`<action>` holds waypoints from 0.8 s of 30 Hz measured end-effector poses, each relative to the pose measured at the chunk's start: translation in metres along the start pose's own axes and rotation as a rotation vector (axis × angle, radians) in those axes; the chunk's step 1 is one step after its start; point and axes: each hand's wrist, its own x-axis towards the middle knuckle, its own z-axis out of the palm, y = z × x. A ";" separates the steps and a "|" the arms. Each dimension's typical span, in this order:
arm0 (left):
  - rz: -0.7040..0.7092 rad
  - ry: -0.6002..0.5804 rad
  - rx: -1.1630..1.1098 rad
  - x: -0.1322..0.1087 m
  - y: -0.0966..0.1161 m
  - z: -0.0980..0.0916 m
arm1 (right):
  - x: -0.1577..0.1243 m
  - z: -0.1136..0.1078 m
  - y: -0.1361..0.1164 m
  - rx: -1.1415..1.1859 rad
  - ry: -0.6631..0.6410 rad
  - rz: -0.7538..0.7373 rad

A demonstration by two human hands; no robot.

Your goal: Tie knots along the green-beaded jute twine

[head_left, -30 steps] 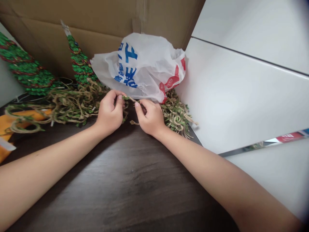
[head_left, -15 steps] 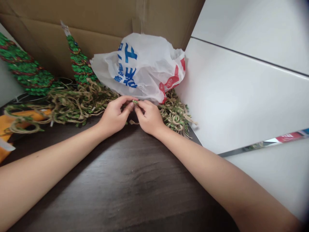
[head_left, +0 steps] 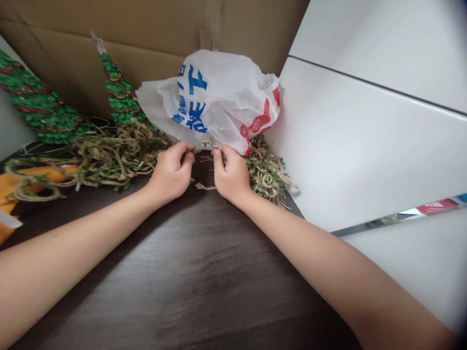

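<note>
Between my hands a short piece of leafy twine (head_left: 205, 143), tan with small green leaves, is stretched in a slight arch. My left hand (head_left: 172, 170) pinches one end and my right hand (head_left: 232, 172) pinches the other. Below them a loose bit of twine (head_left: 205, 187) lies on the dark wooden table (head_left: 197, 272). A tangled heap of the same leafy twine (head_left: 116, 153) spreads to the left of my left hand. Another heap of leafy twine (head_left: 270, 172) lies beside my right hand, partly under the bag.
Behind my hands sits a crumpled white plastic bag (head_left: 222, 97) with blue and red print, against a cardboard sheet (head_left: 153, 29). Two green tinsel trees (head_left: 122, 92) stand at the left. An orange item (head_left: 44, 175) lies at the left edge. White tiles (head_left: 365, 146) rise on the right.
My hands have drawn apart from a touching pinch, and the leafy twine now shows stretched between them. The loose bit on the table is more exposed.
</note>
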 end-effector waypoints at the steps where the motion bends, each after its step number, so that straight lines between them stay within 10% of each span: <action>1: 0.003 0.002 0.005 0.000 0.002 -0.001 | 0.000 0.000 -0.001 -0.005 -0.012 0.002; 24: 0.092 -0.084 -0.028 -0.001 0.009 -0.003 | 0.002 0.000 -0.002 0.023 -0.077 -0.104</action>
